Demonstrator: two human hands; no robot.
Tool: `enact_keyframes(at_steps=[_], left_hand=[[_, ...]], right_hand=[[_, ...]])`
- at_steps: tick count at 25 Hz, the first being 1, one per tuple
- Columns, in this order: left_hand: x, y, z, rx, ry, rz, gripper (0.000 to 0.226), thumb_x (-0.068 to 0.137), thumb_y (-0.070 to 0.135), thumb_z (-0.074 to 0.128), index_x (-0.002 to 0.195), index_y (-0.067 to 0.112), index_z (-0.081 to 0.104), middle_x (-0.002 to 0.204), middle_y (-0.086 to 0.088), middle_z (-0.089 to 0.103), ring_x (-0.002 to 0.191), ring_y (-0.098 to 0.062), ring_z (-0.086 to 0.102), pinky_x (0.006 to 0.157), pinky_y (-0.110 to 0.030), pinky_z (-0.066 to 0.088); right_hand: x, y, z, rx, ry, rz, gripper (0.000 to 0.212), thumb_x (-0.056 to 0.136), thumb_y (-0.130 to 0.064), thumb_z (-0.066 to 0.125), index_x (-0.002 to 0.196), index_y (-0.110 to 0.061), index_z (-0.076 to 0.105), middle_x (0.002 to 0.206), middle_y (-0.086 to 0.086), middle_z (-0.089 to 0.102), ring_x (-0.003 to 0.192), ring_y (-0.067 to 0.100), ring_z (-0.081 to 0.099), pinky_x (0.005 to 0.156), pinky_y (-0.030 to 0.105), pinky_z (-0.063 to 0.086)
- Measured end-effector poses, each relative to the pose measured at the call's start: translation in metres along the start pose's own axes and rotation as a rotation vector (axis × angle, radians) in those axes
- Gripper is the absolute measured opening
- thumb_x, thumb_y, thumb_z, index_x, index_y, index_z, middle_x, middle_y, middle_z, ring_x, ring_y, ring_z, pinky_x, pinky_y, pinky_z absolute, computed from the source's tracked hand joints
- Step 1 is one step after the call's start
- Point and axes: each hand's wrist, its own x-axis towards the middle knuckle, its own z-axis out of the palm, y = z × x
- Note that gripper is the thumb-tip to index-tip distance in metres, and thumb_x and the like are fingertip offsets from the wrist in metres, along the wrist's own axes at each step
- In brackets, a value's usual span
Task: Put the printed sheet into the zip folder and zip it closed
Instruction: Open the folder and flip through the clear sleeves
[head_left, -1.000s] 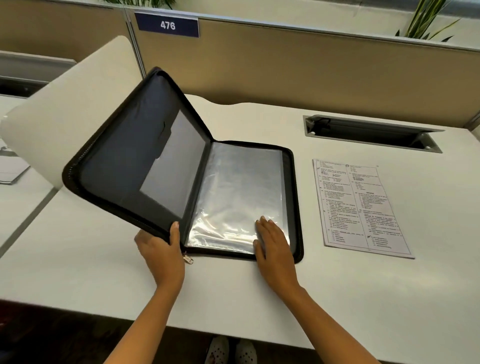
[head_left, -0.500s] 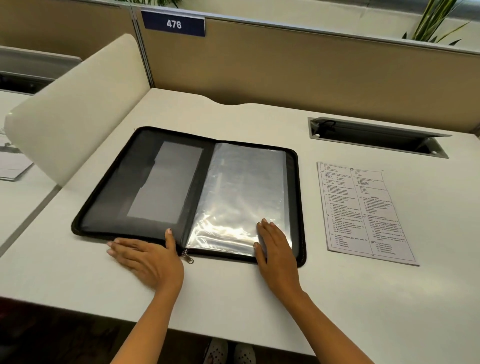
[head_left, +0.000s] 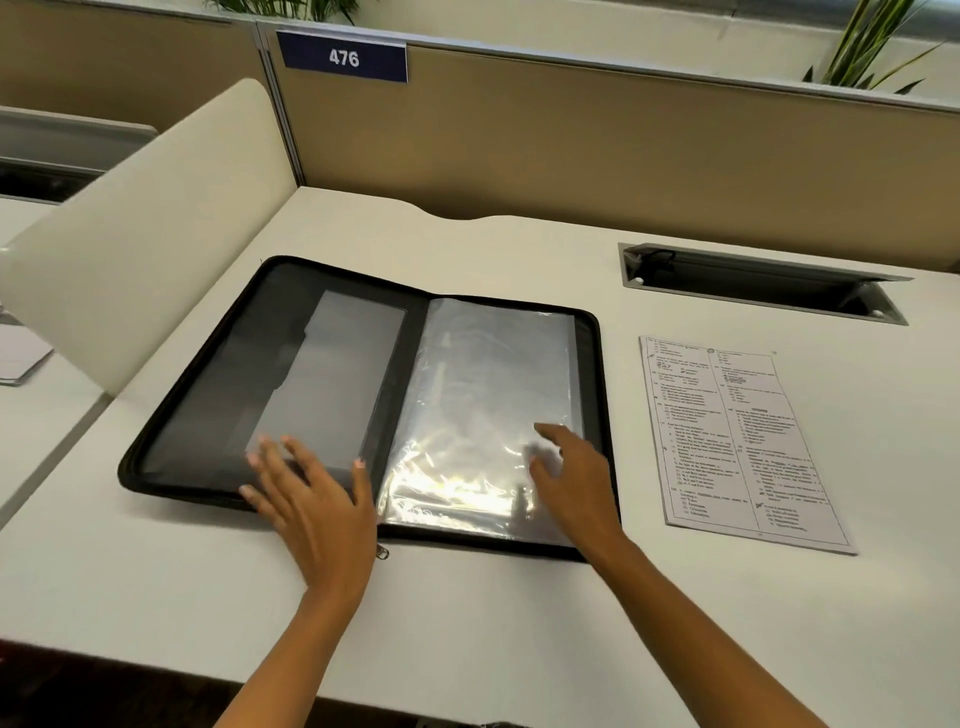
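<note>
A black zip folder (head_left: 218, 395) lies flat and fully open on the white desk. Its left half is a grey mesh pocket, its right half a stack of clear plastic sleeves (head_left: 493, 374). My left hand (head_left: 311, 499) rests flat with fingers spread on the lower part of the left half. My right hand (head_left: 571, 478) hovers over the lower right corner of the sleeves, fingers apart and a little blurred. The printed sheet (head_left: 737, 441) lies flat on the desk to the right of the folder, untouched. The zip pull (head_left: 383, 552) pokes out at the front edge by the spine.
A recessed cable tray (head_left: 753, 280) is set in the desk behind the sheet. A tan partition (head_left: 571, 145) with a 476 sign runs along the back. A cream divider panel (head_left: 145, 249) stands at the left of the desk (head_left: 467, 613).
The folder's left cover went from raised to flat on the desk. My left hand then moved from the front edge onto the left half. My right hand lifted slightly off the sleeves.
</note>
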Motion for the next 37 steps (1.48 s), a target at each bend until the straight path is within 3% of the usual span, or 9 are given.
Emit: enact_keyframes(at_steps=[8,15,18,22,25,29,32,35,37], left_hand=[[0.026,0.058,0.048,0.025,-0.354,0.552,0.064,0.095,0.054,0.019,0.148,0.018,0.028,0.159,-0.007,0.014,0.146,-0.02,0.009,0.118,-0.047,-0.008],[0.039,0.083,0.075,0.125,-0.433,0.64,0.065,0.095,0.06,0.016,0.149,0.025,0.025,0.16,-0.002,0.008,0.147,-0.02,0.006,0.116,-0.052,-0.002],[0.038,0.082,0.079,0.144,-0.461,0.649,0.067,0.093,0.066,0.015,0.149,0.03,0.022,0.159,0.001,0.01,0.147,-0.02,0.005,0.116,-0.055,0.002],[0.039,0.082,0.078,0.07,-0.48,0.611,0.067,0.092,0.066,0.015,0.148,0.031,0.024,0.159,0.003,0.011,0.147,-0.017,0.006,0.118,-0.054,0.002],[0.042,0.082,0.077,-0.03,-0.475,0.563,0.065,0.092,0.065,0.016,0.146,0.031,0.03,0.158,0.006,0.013,0.146,-0.014,0.009,0.118,-0.051,-0.001],[0.043,0.088,0.077,-0.161,-0.478,0.492,0.064,0.09,0.064,0.023,0.143,0.03,0.036,0.157,0.009,0.018,0.145,-0.01,0.013,0.119,-0.045,-0.006],[0.042,0.101,0.066,-0.358,-0.516,0.408,0.056,0.091,0.058,0.036,0.138,0.029,0.043,0.153,0.011,0.03,0.14,-0.007,0.027,0.12,-0.028,0.005],[0.046,0.121,0.046,-0.571,-0.569,0.193,0.042,0.092,0.042,0.053,0.131,0.026,0.053,0.138,0.011,0.05,0.123,-0.002,0.048,0.098,-0.001,0.03],[0.051,0.132,0.033,-0.746,-0.664,-0.054,0.035,0.091,0.045,0.054,0.122,0.03,0.059,0.125,0.008,0.062,0.112,-0.006,0.058,0.094,-0.013,0.046]], right_hand=[[0.146,0.005,-0.013,-0.195,-0.067,-0.089,0.059,0.092,-0.013,0.056,0.146,-0.007,0.031,0.151,0.013,0.034,0.143,0.026,0.022,0.114,0.032,0.02],[0.207,0.027,-0.002,-0.512,-0.159,-0.207,0.063,0.095,-0.028,0.052,0.149,-0.008,0.024,0.154,0.016,0.026,0.145,0.031,0.014,0.118,0.038,0.01],[0.207,0.034,0.001,-0.458,-0.136,-0.341,0.059,0.093,-0.02,0.057,0.145,-0.006,0.033,0.145,0.016,0.043,0.141,0.029,0.028,0.118,0.034,0.011],[0.192,0.027,-0.005,-0.032,-0.102,-0.246,0.059,0.085,-0.011,0.067,0.138,-0.02,0.044,0.122,0.001,0.064,0.109,0.018,0.062,0.096,0.029,0.049],[0.169,0.019,-0.015,0.24,0.114,-0.031,0.06,0.079,-0.008,0.072,0.132,-0.02,0.048,0.127,-0.004,0.056,0.106,0.011,0.059,0.079,0.016,0.054],[0.128,0.022,-0.023,0.494,0.11,0.276,0.052,0.08,-0.01,0.074,0.125,-0.02,0.05,0.109,0.0,0.064,0.087,0.019,0.069,0.064,0.026,0.059],[0.092,0.019,-0.018,0.581,-0.008,0.387,0.034,0.084,-0.008,0.07,0.116,-0.014,0.06,0.102,0.011,0.071,0.077,0.028,0.073,0.072,0.041,0.06],[0.065,-0.002,-0.008,0.719,-0.096,0.346,0.029,0.089,-0.013,0.065,0.117,-0.015,0.062,0.107,0.013,0.071,0.086,0.031,0.072,0.079,0.047,0.058],[0.054,-0.022,0.0,0.752,-0.214,0.246,0.036,0.092,-0.033,0.055,0.125,-0.018,0.06,0.118,0.004,0.068,0.104,0.021,0.068,0.091,0.041,0.054]])
